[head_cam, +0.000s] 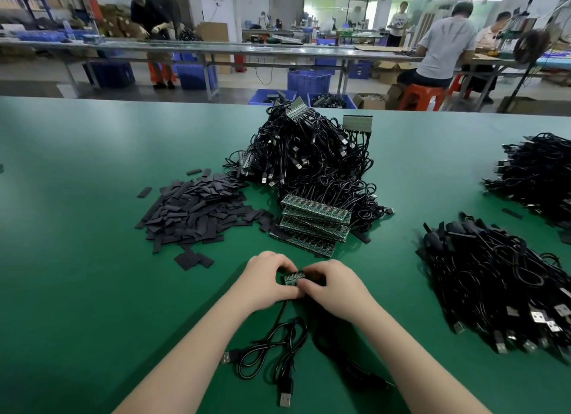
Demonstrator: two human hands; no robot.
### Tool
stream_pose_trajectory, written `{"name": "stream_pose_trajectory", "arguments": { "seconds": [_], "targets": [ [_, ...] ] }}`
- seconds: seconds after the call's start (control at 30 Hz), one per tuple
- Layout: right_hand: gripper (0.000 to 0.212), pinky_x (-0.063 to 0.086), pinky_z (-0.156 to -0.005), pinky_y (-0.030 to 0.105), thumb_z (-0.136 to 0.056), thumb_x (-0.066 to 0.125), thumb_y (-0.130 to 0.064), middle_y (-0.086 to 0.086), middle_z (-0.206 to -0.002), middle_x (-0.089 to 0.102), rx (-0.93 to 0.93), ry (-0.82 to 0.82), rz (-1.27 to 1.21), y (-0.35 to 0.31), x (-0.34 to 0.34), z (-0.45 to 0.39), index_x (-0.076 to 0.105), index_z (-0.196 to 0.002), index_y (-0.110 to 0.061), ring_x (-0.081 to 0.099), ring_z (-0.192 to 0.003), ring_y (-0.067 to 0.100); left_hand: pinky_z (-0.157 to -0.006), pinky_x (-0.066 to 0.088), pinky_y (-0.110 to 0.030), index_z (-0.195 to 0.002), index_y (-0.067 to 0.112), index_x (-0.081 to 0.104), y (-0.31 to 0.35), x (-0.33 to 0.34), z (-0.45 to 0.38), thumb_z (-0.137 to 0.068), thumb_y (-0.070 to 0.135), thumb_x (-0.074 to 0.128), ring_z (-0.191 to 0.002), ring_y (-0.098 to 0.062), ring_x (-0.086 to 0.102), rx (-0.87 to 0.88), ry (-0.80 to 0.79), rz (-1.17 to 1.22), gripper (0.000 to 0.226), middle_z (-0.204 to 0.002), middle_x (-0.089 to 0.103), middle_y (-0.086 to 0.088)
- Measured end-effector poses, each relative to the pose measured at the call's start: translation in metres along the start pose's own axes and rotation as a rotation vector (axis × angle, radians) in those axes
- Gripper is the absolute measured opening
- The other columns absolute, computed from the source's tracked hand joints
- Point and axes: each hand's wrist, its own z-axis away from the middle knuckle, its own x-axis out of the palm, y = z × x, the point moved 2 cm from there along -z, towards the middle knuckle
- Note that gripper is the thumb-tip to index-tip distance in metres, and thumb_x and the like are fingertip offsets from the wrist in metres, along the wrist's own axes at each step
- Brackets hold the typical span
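Nearest item: loose black USB cables (272,348) lie coiled on the mat between the forearms, one silver plug (285,398) closest to the wearer.
Left hand (268,280): fingers curled, pinching the left end of the board strip.
Right hand (333,285): fingers curled round the right end of the same strip.
Board strip (293,279): short green panel with a row of small dark parts on its face. It is held between both hands at the near centre of the table. A black lead drops from beneath it toward the coils. Contact with the mat cannot be told.
Work surface: green mat (92,259), matt and even, covering the whole table.
Mid table: stacked green board strips (312,225) just beyond the hands; pile of flat black sleeves (194,212) to their left; tall heap of cabled boards (309,154) behind.
Right side: two further cable bundles (494,283), well apart from the hands.
Room: factory floor with long benches (216,47), blue crates (309,81), red stools (421,96), and people at work.
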Motion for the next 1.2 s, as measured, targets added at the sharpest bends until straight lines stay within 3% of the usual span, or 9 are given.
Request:
{"name": "stream_pose_trajectory", "arguments": {
  "seconds": [0.13,0.2,0.33,0.53,0.77,0.93,1.07,1.2],
  "targets": [
    [0.01,0.052,-0.075,0.024,-0.083,0.077,-0.033,-0.01,-0.084,0.072,0.066,0.118,-0.334,0.006,-0.001,-0.006,0.067,-0.083,-0.031,0.067,-0.082,0.01,-0.067,0.042,-0.012,-0.089,0.037,0.061,-0.001,0.002,0.005,-0.068,0.028,0.084,-0.074,0.008,0.056,0.014,0.072,0.294,0.032,-0.086,0.065,0.017],
    [0.01,0.055,-0.077,0.028,-0.082,0.078,-0.03,-0.006,-0.08,0.075,0.081,0.121,-0.424,0.008,-0.002,-0.007,0.068,-0.08,-0.028,0.07,-0.079,0.012,-0.067,0.046,-0.013,-0.09,0.036,0.062,-0.002,0.003,0.005,-0.071,0.024,0.083,-0.067,0.006,0.059,-0.02,0.123,0.415,0.03,-0.079,0.069,0.014],
    [0.009,0.057,-0.081,0.035,-0.081,0.08,-0.028,-0.002,-0.081,0.075,0.072,0.172,-0.54,0.009,-0.002,-0.008,0.072,-0.082,-0.026,0.071,-0.082,0.017,-0.066,0.047,-0.018,-0.097,0.031,0.063,0.005,0.004,0.001,-0.076,0.016,0.078,-0.061,-0.001,0.061,-0.056,0.146,0.564,0.03,-0.085,0.072,0.005],
    [0.011,0.055,-0.069,0.024,-0.078,0.082,-0.039,-0.01,-0.074,0.074,0.079,0.243,-0.583,0.01,0.0,-0.01,0.076,-0.076,-0.029,0.069,-0.072,0.006,-0.07,0.051,-0.015,-0.105,0.028,0.064,0.005,0.006,0.0,-0.08,0.015,0.076,-0.082,-0.013,0.07,-0.088,0.204,0.687,0.03,-0.093,0.074,0.0],
    [0.01,0.054,-0.067,0.024,-0.081,0.08,-0.035,-0.01,-0.072,0.074,0.068,0.251,-0.667,0.012,0.002,-0.008,0.076,-0.072,-0.037,0.066,-0.066,0.002,-0.058,0.042,-0.002,-0.107,0.028,0.064,0.008,0.007,0.001,-0.079,0.019,0.079,-0.072,0.01,0.064,-0.111,0.195,0.656,0.032,-0.088,0.068,0.007],
    [0.01,0.052,-0.064,0.023,-0.079,0.081,-0.037,-0.01,-0.072,0.074,0.084,0.253,-0.639,0.014,0.005,-0.012,0.076,-0.075,-0.029,0.064,-0.062,0.0,-0.065,0.044,-0.015,-0.104,0.032,0.063,0.007,0.008,-0.003,-0.078,0.02,0.079,-0.073,-0.001,0.066,-0.149,0.201,0.622,0.033,-0.081,0.066,0.007],
    [0.015,0.052,-0.067,0.03,-0.082,0.079,-0.034,-0.002,-0.072,0.072,0.092,0.29,-0.549,0.012,0.011,-0.017,0.071,-0.074,-0.024,0.063,-0.065,0.008,-0.064,0.044,-0.017,-0.1,0.03,0.063,0.006,0.01,-0.006,-0.075,0.015,0.08,-0.06,0.004,0.062,-0.169,0.211,0.631,0.034,-0.071,0.062,0.009],
    [0.019,0.045,-0.056,0.014,-0.083,0.079,-0.03,-0.008,-0.063,0.067,0.069,0.37,-0.516,0.014,0.015,-0.014,0.067,-0.068,-0.025,0.057,-0.057,-0.001,-0.063,0.045,-0.02,-0.094,0.032,0.063,0.005,0.013,-0.008,-0.072,0.016,0.082,-0.059,0.0,0.062,-0.181,0.228,0.627,0.033,-0.068,0.063,0.01]
  ]
}}
